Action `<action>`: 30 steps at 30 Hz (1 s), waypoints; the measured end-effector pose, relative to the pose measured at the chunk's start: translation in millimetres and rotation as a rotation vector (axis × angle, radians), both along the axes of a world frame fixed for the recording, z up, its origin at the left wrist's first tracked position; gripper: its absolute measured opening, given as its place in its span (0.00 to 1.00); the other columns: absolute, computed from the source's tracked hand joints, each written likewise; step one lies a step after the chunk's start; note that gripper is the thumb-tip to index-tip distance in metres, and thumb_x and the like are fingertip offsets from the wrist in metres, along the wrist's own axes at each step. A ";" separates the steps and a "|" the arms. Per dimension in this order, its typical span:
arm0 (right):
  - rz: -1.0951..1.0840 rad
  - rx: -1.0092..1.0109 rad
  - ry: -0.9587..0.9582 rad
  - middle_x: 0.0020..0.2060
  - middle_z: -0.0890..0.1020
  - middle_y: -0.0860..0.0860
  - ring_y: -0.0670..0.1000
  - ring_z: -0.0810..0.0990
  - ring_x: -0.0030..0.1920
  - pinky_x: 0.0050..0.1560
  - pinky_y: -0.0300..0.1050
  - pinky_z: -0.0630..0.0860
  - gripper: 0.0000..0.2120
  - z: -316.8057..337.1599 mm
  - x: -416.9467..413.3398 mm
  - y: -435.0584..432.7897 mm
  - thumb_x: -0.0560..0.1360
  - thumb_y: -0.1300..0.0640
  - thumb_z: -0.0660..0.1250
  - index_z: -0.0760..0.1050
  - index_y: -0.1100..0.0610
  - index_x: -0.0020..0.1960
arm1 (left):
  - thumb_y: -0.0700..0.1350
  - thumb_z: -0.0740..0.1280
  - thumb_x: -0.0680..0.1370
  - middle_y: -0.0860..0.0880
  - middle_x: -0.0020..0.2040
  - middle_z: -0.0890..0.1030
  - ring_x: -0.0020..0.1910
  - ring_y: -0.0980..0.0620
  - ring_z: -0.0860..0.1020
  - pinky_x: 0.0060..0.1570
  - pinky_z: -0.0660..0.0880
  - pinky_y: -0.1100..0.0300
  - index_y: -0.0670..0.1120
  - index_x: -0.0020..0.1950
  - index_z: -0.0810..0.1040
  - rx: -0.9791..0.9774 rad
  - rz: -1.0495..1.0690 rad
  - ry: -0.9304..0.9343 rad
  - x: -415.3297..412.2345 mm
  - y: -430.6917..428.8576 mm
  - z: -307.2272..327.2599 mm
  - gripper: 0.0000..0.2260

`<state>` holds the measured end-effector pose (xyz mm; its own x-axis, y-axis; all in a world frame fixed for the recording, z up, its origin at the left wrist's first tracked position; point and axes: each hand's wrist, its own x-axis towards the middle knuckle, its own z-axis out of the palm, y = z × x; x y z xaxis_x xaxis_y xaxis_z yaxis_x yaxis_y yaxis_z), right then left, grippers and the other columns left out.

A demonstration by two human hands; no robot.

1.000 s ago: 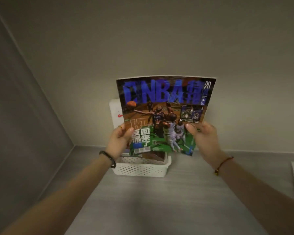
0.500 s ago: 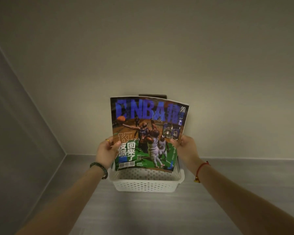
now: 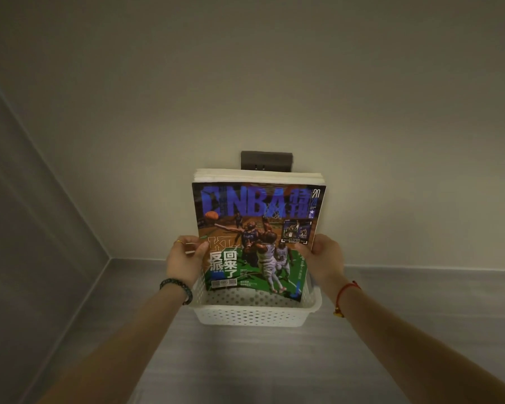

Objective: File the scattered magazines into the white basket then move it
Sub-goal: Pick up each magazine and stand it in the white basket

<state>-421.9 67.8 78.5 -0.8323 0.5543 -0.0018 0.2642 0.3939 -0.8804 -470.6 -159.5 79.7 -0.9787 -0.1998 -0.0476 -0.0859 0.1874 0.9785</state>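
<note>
White basket [image 3: 254, 314] receives the magazine [image 3: 257, 237], both hands [image 3: 184, 259] [image 3: 325, 258] gripping its side edges

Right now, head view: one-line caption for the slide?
Both hands, left hand and right hand, lower an NBA magazine upright into the white basket, in front of other magazines.

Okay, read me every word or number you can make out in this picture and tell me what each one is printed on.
"NBA", large blue title, with blue characters after it that are too blurred to read: top of the magazine cover.
"20": cover's top right corner; smaller digits beneath are unclear.
"KL": outlined letters, cover's left middle.
"反派回来了": white headline, cover's lower left.
Small print beside the barcode and the inset picture's caption: too small to read.
White basket: no text.
</note>
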 end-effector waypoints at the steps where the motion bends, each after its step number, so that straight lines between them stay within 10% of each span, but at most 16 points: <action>1: 0.031 0.029 -0.006 0.39 0.80 0.51 0.49 0.76 0.38 0.34 0.38 0.69 0.08 1.2 1.3 -0.4 0.71 0.56 0.69 0.77 0.60 0.47 | 0.39 0.66 0.74 0.54 0.36 0.73 0.33 0.59 0.72 0.19 0.67 0.78 0.45 0.42 0.69 -0.008 0.018 0.011 3.0 1.6 1.3 0.06; 10: 0.136 -0.117 0.001 0.48 0.73 0.51 0.51 0.76 0.41 0.30 0.32 0.71 0.19 12.6 64.0 44.2 0.70 0.68 0.67 0.70 0.56 0.59 | 0.37 0.67 0.73 0.46 0.42 0.73 0.43 0.48 0.73 0.45 0.72 0.55 0.43 0.44 0.67 0.010 -0.037 0.202 57.0 30.5 13.9 0.09; 17: -0.026 -0.248 0.041 0.38 0.76 0.51 0.49 0.76 0.34 0.25 0.29 0.73 0.18 5.8 187.2 140.2 0.68 0.74 0.67 0.72 0.65 0.57 | 0.35 0.66 0.74 0.51 0.38 0.73 0.37 0.55 0.73 0.39 0.73 0.69 0.47 0.44 0.70 0.097 -0.330 0.211 130.2 131.1 16.6 0.08; 23: -0.185 -0.289 -0.065 0.49 0.77 0.55 0.49 0.78 0.43 0.35 0.30 0.76 0.19 -1.9 320.0 232.3 0.71 0.72 0.65 0.70 0.63 0.60 | 0.35 0.66 0.73 0.47 0.44 0.74 0.41 0.50 0.73 0.44 0.72 0.56 0.44 0.52 0.70 0.125 -0.529 0.063 204.7 248.0 -6.8 0.10; 30: -0.432 -0.230 -0.147 0.51 0.79 0.58 0.52 0.77 0.46 0.39 0.39 0.73 0.19 -12.8 435.4 304.3 0.69 0.69 0.69 0.72 0.61 0.59 | 0.36 0.67 0.73 0.45 0.52 0.73 0.47 0.53 0.73 0.43 0.72 0.70 0.40 0.60 0.69 0.034 -0.803 -0.134 293.4 352.0 -57.8 0.17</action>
<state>13.4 372.2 65.6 -0.5091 0.8191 -0.2643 0.4878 0.0216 -0.8727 -177.2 192.5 22.0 -0.8087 0.5637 -0.1681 -0.0550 0.2122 0.9757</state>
